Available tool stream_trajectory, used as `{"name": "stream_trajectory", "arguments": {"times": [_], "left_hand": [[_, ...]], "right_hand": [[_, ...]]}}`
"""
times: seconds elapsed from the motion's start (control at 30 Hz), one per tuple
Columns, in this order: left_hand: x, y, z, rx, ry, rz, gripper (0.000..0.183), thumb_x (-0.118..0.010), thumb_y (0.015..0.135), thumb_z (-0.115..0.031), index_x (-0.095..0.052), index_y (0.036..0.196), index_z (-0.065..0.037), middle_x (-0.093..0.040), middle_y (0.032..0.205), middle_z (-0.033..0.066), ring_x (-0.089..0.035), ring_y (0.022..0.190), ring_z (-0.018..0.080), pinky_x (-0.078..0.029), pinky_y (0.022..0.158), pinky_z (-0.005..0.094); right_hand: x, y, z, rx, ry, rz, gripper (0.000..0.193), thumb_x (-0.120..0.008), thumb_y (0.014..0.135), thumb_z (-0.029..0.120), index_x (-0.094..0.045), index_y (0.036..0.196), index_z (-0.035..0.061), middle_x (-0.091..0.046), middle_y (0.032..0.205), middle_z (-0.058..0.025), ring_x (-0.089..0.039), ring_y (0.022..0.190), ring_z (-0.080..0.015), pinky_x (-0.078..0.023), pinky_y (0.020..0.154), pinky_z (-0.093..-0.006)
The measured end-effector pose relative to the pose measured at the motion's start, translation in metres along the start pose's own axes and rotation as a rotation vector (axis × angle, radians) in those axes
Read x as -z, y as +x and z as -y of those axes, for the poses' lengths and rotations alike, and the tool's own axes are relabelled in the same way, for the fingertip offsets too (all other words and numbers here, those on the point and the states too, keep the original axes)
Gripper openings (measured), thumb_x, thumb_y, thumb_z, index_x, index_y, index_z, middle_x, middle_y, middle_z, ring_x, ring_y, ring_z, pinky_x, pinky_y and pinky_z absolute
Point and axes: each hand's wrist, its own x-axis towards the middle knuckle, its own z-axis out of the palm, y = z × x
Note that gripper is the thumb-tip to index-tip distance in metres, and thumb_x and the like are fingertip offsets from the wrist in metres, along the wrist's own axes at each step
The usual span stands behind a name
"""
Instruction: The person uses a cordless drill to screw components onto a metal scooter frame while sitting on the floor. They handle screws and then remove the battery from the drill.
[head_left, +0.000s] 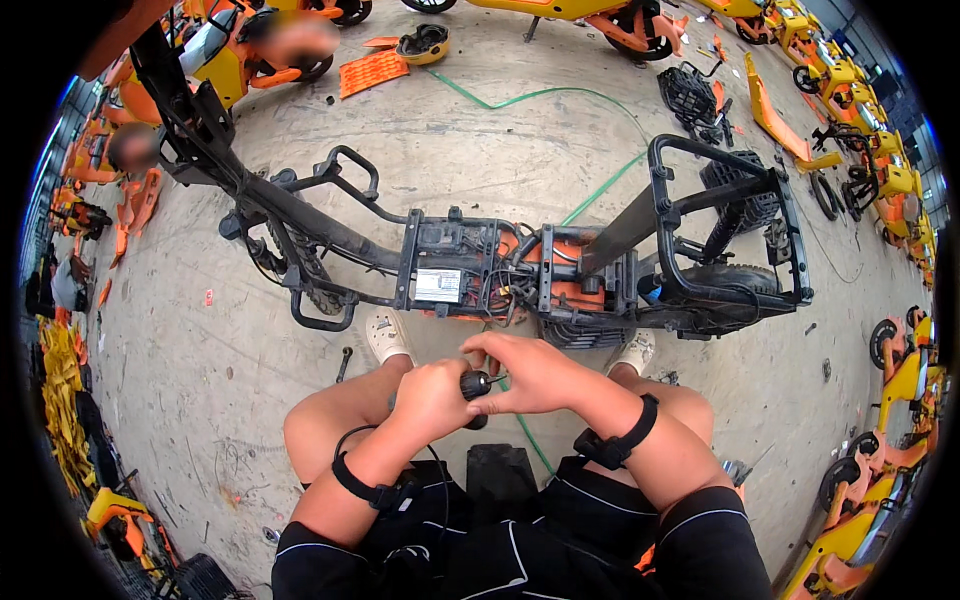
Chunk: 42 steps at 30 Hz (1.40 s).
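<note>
In front of my lap, my left hand (432, 394) is wrapped round a black power drill (474, 385), mostly hidden by the fingers. A short thin bit (499, 379) sticks out of its chuck to the right. My right hand (532, 374) curves round that bit from the right, fingers above and thumb below, with a gap between them. Its thumb lies close to the drill; whether it touches cannot be made out. Just beyond my hands stands a stripped black scooter frame (600, 270) with bare wiring (492, 285) and a silver labelled box (438, 286) in its middle.
A rear wheel (725, 285) sits at the frame's right end. A green hose (605, 185) runs over the concrete floor. A bolt-like piece (345, 364) lies left of my foot. Yellow and orange scooters (895, 375) line the edges. A yellow helmet (424, 44) lies at the back.
</note>
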Motion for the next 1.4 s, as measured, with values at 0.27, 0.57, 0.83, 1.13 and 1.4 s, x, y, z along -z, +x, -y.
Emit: {"name": "stream_trajectory", "arguments": {"times": [0.27, 0.57, 0.83, 1.13, 1.4], "left_hand": [[-0.002, 0.006, 0.0, 0.039, 0.044, -0.057, 0.022, -0.074, 0.075, -0.025, -0.069, 0.083, -0.005, -0.071, 0.083, 0.0199, -0.07, 0.081, 0.0408, -0.057, 0.073, 0.0505], [-0.017, 0.008, 0.011, 0.082, -0.038, -0.014, 0.033, -0.081, 0.072, -0.029, -0.075, 0.098, -0.01, -0.074, 0.089, 0.0176, -0.072, 0.087, 0.0388, -0.058, 0.077, 0.0484], [-0.006, 0.012, 0.001, 0.093, 0.043, -0.037, 0.023, -0.073, 0.074, -0.025, -0.07, 0.087, -0.006, -0.072, 0.082, 0.0194, -0.07, 0.079, 0.0423, -0.057, 0.075, 0.0511], [-0.01, 0.008, 0.002, 0.115, 0.019, -0.006, 0.028, -0.076, 0.074, -0.026, -0.073, 0.093, -0.006, -0.073, 0.09, 0.0198, -0.071, 0.087, 0.041, -0.057, 0.078, 0.0498], [-0.01, 0.007, 0.007, 0.071, 0.005, -0.024, 0.031, -0.079, 0.076, -0.03, -0.072, 0.093, -0.005, -0.072, 0.088, 0.0196, -0.071, 0.083, 0.0405, -0.058, 0.074, 0.0495]], "right_hand": [[-0.01, 0.006, -0.013, -0.061, -0.229, 0.037, 0.042, -0.07, 0.09, 0.05, -0.067, 0.104, 0.0103, -0.072, 0.085, -0.0154, -0.069, 0.081, -0.0397, -0.053, 0.07, -0.0508], [-0.008, 0.005, -0.026, 0.17, -0.083, 0.056, 0.048, -0.083, 0.081, 0.029, -0.062, 0.121, 0.0115, -0.065, 0.11, -0.01, -0.062, 0.111, -0.0343, -0.052, 0.086, -0.044], [-0.003, 0.01, -0.021, -0.182, -0.153, 0.12, 0.05, -0.075, 0.089, 0.049, -0.067, 0.117, 0.0085, -0.074, 0.096, -0.0119, -0.072, 0.088, -0.0334, -0.056, 0.075, -0.0418], [-0.008, 0.008, -0.028, 0.069, -0.17, 0.065, 0.042, -0.079, 0.086, 0.039, -0.068, 0.113, 0.0086, -0.071, 0.102, -0.0132, -0.069, 0.096, -0.0338, -0.055, 0.08, -0.0422], [-0.008, 0.007, -0.013, 0.024, -0.084, 0.027, 0.046, -0.076, 0.087, 0.039, -0.062, 0.117, 0.0076, -0.068, 0.109, -0.0152, -0.066, 0.103, -0.0382, -0.053, 0.086, -0.0473]]}}
